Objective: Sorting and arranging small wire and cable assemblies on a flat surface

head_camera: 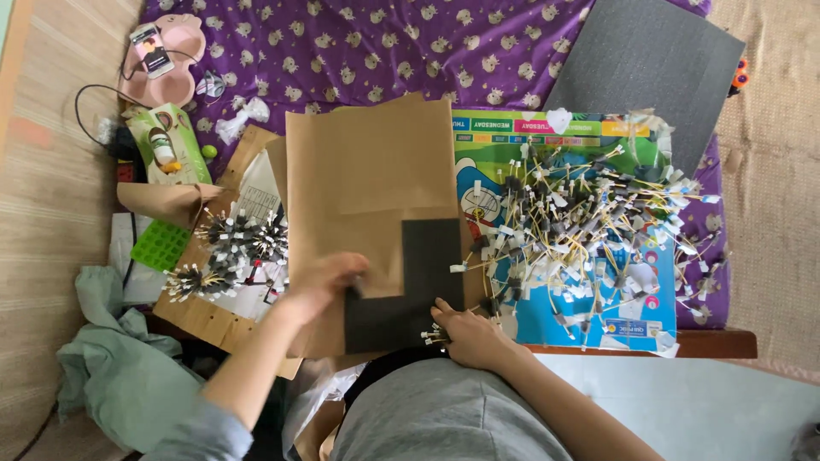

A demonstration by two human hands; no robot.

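Left hand (318, 286) is curled over the left edge of a dark L-shaped foam piece (401, 290), fingers bent down onto its top left corner; the blur there makes it hard to say whether the fingers pinch the piece or only press on it. Right hand (468, 335) lies at about 5 o'clock from the foam piece, closed around a small bunch of thin white-tipped sticks (433, 335) whose ends poke out toward the foam piece.

That foam piece rests on a brown paper sheet (367, 171), near the front edge of the table (726, 343). At 3 o'clock from it, a big loose heap of short sticks with paper tags (581, 230) covers a colourful printed board (598, 320). At 9 o'clock, more sticks stand upright in tight clusters (235, 248) on a sheet of cardboard (205, 316), with a green plastic grid tray (160, 245) just beside them. A grey foam sheet (645, 68) lies at 1 o'clock on the purple patterned cloth (384, 43). A pink case (162, 60) sits at 11 o'clock, and a pale green garment (111, 367) is bunched at 8 o'clock.
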